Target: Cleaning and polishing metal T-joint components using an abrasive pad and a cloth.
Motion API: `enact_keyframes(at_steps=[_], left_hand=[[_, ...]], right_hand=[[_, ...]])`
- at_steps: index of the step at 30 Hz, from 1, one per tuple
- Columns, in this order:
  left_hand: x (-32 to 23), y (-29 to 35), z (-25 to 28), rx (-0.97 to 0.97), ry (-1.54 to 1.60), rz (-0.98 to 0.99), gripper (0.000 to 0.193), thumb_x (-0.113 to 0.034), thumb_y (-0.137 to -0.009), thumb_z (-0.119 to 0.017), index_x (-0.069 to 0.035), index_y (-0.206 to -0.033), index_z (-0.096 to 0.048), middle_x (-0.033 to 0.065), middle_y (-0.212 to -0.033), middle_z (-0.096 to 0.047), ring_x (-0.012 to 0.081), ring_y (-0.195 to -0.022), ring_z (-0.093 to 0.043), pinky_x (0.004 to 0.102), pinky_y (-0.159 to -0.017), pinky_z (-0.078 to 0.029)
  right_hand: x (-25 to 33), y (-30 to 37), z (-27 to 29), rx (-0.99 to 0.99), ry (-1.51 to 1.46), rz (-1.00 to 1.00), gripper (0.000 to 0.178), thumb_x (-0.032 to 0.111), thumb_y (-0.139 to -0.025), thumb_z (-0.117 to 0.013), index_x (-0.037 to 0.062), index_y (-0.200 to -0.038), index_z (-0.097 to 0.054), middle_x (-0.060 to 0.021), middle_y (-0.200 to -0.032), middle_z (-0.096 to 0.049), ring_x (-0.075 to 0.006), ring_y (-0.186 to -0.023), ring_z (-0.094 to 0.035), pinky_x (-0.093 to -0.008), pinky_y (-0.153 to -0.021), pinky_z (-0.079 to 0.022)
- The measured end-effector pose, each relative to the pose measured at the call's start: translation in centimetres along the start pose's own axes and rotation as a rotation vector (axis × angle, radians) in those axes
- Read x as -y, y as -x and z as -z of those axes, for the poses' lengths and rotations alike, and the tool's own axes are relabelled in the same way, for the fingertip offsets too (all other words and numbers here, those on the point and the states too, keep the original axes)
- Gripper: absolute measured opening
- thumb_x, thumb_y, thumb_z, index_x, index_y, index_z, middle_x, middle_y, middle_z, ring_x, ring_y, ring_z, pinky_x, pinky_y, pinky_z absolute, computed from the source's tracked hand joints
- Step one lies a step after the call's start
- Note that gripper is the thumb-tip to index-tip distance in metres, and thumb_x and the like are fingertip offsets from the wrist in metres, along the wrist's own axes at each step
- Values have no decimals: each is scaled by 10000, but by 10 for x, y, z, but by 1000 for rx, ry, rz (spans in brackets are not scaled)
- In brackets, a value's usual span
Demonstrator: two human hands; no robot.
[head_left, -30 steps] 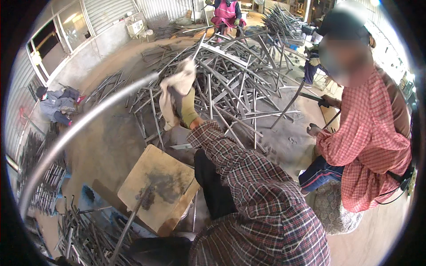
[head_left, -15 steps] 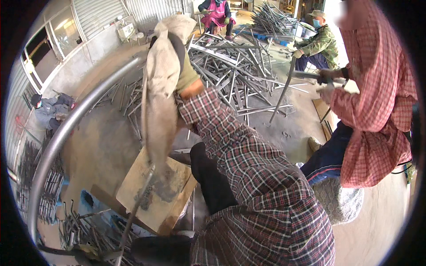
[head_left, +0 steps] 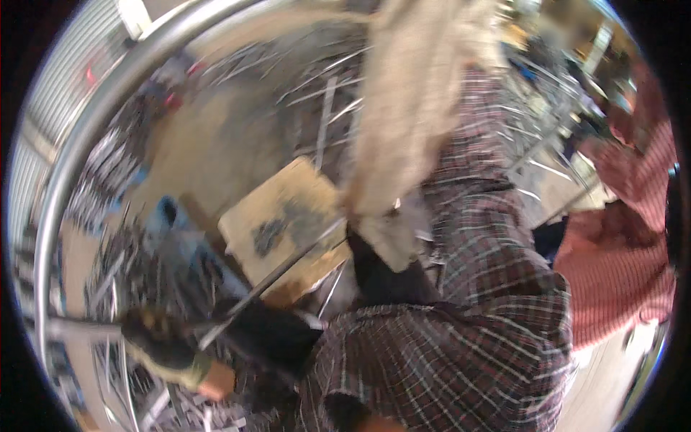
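In a dark glove with a light green cuff, my left hand (head_left: 158, 345) is closed round a grey metal bar (head_left: 86, 328) at the lower left. A large curved metal tube (head_left: 68, 180) meets that bar and sweeps up past the top edge. A thinner metal rod (head_left: 277, 273) slants from beside my left hand to the lower end of a long beige cloth (head_left: 407, 101). The cloth hangs at my outstretched right arm in its plaid sleeve (head_left: 471, 194). It hides my right hand, which carries it. Motion blurs the picture.
A stained wooden board (head_left: 281, 216) lies before my dark-clad legs (head_left: 385, 270). Loose metal pieces (head_left: 119, 266) and a blue container (head_left: 194, 241) are at the left. More metal bars (head_left: 327, 119) lie beyond. A person in a red checked shirt (head_left: 619, 273) is close at the right.
My view has swung, so the board and cloth stand farther right. The cloth and right arm have shifted right and upward in the picture. My left hand shows more fully, still on the bar.
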State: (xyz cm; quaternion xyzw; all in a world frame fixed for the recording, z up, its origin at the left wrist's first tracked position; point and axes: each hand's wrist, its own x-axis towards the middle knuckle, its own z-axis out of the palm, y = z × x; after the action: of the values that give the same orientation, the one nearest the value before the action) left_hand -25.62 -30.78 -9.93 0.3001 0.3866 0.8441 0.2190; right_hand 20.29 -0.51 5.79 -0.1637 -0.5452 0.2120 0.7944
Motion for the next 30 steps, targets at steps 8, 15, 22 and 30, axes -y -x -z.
enact_keyframes(at_steps=[8, 15, 22, 30], left_hand=[[9, 1, 1, 60, 99, 85, 282, -307, -973, -574, -30, -1026, -555, -3, -733, -477, 86, -594, -424, 226, -507, -340], [29, 17, -12, 58, 28, 203, 294, -262, -933, -656, 14, -1023, -607, 14, -764, -583, 64, -598, -486, 210, -525, -364], [38, 40, -26, 25, -386, 117, 211, -235, -964, -588, -29, -1007, -600, 5, -749, -534, 83, -622, -477, 243, -557, -383], [2, 43, 27, 42, -358, 65, 346, -343, -994, -516, -17, -904, -585, 0, -674, -448, 82, -560, -400, 236, -526, -311]], right_hand=[[-1, 41, -38, 184, 342, 57, 304, 284, -870, -627, 92, -1102, -588, -80, -1012, -604, -216, -921, -599, -346, -810, -491], [-1, 93, -84, 236, 350, 142, 324, 310, -830, -657, 92, -1067, -625, -92, -1023, -635, -244, -919, -623, -363, -803, -500], [53, 170, -217, 619, 199, 627, 344, 336, -790, -686, 92, -1031, -662, -103, -1034, -665, -273, -916, -646, -381, -795, -509], [-33, 69, -107, 867, 782, 506, 448, 344, -670, -750, 74, -1018, -663, -129, -980, -680, -335, -904, -649, -425, -786, -517]])
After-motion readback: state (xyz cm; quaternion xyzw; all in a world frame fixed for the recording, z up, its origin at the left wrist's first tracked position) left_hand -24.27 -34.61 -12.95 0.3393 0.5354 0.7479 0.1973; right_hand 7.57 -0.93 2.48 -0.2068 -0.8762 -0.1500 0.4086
